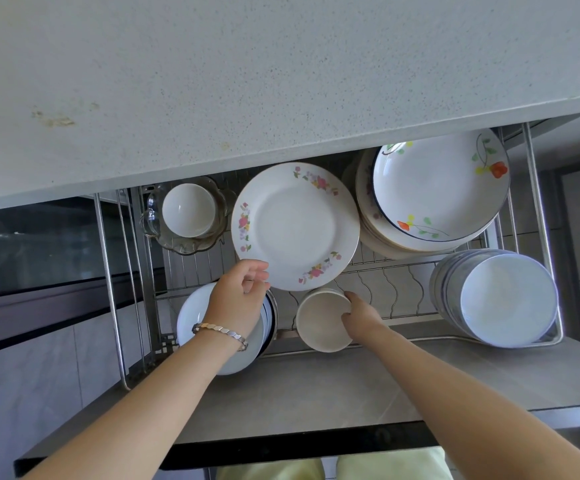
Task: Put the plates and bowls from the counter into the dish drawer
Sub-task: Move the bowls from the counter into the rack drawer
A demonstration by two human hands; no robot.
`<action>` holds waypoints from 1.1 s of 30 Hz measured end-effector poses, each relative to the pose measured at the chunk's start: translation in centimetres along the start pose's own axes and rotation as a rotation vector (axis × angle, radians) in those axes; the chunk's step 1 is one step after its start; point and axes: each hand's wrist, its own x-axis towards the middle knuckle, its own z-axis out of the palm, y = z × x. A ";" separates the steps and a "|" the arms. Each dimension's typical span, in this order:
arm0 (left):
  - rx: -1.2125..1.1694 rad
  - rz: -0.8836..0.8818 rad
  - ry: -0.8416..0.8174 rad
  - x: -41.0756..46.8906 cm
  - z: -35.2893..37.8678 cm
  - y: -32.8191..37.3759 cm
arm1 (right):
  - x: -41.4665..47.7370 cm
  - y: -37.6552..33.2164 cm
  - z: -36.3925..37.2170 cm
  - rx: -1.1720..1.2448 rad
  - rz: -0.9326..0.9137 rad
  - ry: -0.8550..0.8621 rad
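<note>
Left hand (238, 294) pinching flowered plate (295, 225) by its near rim, right hand (359, 315) clamped on cream bowl (321, 320), both lowering into drawer rack (385, 289) slots.

Home kitchen: speckled counter (212, 81), dish drawer (541, 209).

A plate (295, 225) lies just beyond the left hand (238, 299), with stacked plates (226, 327) under it. A bowl (321, 320) sits left of the right hand (361, 317), touching it.
</note>
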 end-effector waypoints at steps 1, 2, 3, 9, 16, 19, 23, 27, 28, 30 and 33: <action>0.005 0.000 -0.004 0.1 0.0 0.0 | 0.0 -0.1 -0.1 -0.009 0.006 -0.007; 0.008 -0.001 -0.007 0.1 0.0 0.0 | 0.0 -0.1 -0.2 -0.019 0.011 -0.014; 0.009 -0.004 -0.008 0.1 0.0 0.0 | 0.0 -0.2 -0.3 -0.031 0.017 -0.022; 0.002 -0.013 -0.015 0.0 -0.2 0.4 | -1.6 -0.6 -0.9 -0.110 0.044 -0.042; -0.094 0.048 0.043 -2.2 -2.6 3.4 | -8.0 -5.5 -6.1 -0.361 -0.178 -0.021; -0.139 0.133 0.108 -3.1 -4.8 6.4 | -12.2 -10.4 -9.7 -0.469 -0.354 0.000; -0.173 0.268 0.178 -3.1 -9.1 10.8 | -17.8 -18.3 -13.7 -0.517 -0.527 0.096; -0.174 0.356 0.273 -0.7 -15.5 16.7 | -20.6 -27.7 -16.9 -0.517 -0.696 0.232; -0.187 0.359 0.299 0.4 -17.2 18.1 | -20.7 -30.1 -17.6 -0.486 -0.709 0.263; -0.239 0.336 0.324 3.2 -20.3 20.4 | -20.0 -35.0 -18.9 -0.379 -0.711 0.310; -0.283 0.261 0.322 8.4 -24.2 22.5 | -18.3 -41.5 -21.0 -0.031 -0.641 0.280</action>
